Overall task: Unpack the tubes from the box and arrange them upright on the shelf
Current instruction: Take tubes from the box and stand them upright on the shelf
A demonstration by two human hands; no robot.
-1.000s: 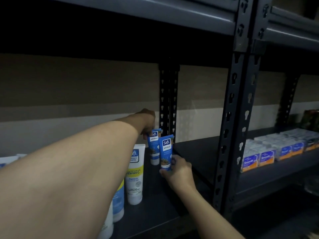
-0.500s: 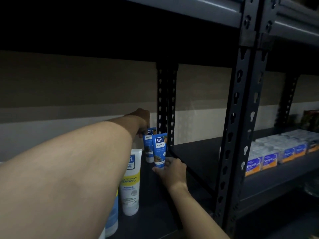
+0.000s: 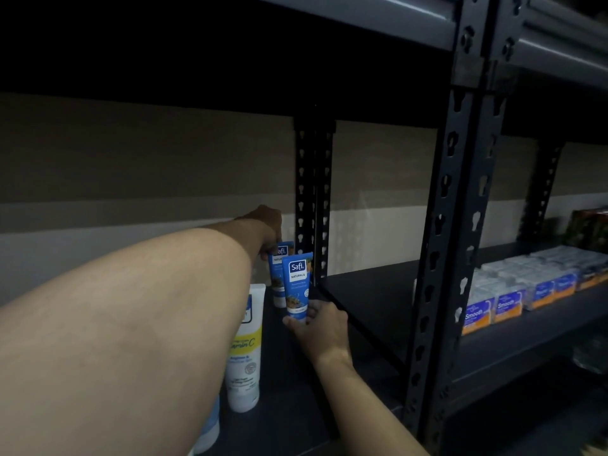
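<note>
Two small blue Safi tubes stand upright near the back right corner of the dark shelf [image 3: 289, 422]. My left hand [image 3: 268, 230] reaches far in and pinches the top of the rear blue tube [image 3: 279, 278]. Low down, my right hand [image 3: 320, 327] holds the bottom end of the front blue tube [image 3: 297, 284] between thumb and fingers. A taller white and yellow tube [image 3: 246, 353] stands upright closer to me, partly behind my left forearm. The box is not in view.
A black slotted upright [image 3: 441, 258] divides this bay from the right bay, where rows of wrapped blue and orange packs [image 3: 506, 297] lie. Another slotted post [image 3: 312, 199] stands at the back. A shelf deck hangs overhead. A pale blue tube [image 3: 210, 429] shows under my forearm.
The view has drifted slightly. Both hands stay on the two blue tubes, and my right hand has settled lower at the base of the front tube.
</note>
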